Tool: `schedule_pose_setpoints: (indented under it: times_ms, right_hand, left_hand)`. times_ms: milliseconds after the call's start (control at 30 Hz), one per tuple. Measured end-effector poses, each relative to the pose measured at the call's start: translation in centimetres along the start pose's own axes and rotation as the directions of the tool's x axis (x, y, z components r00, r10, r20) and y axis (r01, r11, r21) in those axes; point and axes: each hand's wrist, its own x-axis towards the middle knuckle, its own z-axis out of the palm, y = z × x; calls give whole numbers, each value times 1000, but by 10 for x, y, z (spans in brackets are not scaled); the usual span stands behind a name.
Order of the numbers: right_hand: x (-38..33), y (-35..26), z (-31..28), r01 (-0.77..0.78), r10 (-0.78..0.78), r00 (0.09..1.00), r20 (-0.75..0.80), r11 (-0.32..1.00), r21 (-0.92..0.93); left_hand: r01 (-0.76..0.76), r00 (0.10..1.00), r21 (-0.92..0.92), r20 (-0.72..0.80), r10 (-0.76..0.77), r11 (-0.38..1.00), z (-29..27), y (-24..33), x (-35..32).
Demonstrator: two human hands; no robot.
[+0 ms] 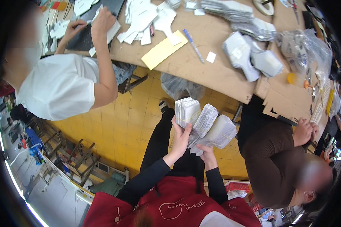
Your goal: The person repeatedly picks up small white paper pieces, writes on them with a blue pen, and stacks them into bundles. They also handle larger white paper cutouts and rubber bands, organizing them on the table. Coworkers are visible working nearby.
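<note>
In front of my body I hold three banded bundles of white, flat cut pieces. My left hand [181, 139] is wrapped round the lower part of the left bundle [187, 112], thumb across its front. Beside it, the middle bundle [205, 120] leans between both hands. The right bundle [220, 132] tilts outward, wide at its top and narrow below, with a thin band around it. My right hand [206, 154] grips its narrow lower end, where the bundles come together. Whether the pieces are paper or fabric, I cannot tell.
Ahead stands a brown-topped table [223, 79] with more banded stacks [236, 53], a yellow card [165, 50], a blue pen [193, 45] and loose white pieces [140, 17]. A person in white [60, 85] works at left; another in brown [274, 159] sits at right.
</note>
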Motion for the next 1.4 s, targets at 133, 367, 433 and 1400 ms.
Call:
schedule_pose_setpoints:
  times_ms: [133,367,433,1400]
  right_hand:
    - [26,49,1,62,-72,989,-126,995,-81]
    - [59,69,-29,-5,40,937,-348,995,103]
    - [68,68,-42,4,77,932,-353,975,224]
    - [185,18,-46,53,-52,979,-196,999,3]
  left_hand:
    - [161,982,-133,-81,-173,978,-32,-48,4]
    - [531,847,-215,101,-522,820,-91,-93,62]
    - [487,873,-199,136,-468,851,-102,-106,99]
    - [-35,999,293,-11,40,955,-233,-182,308]
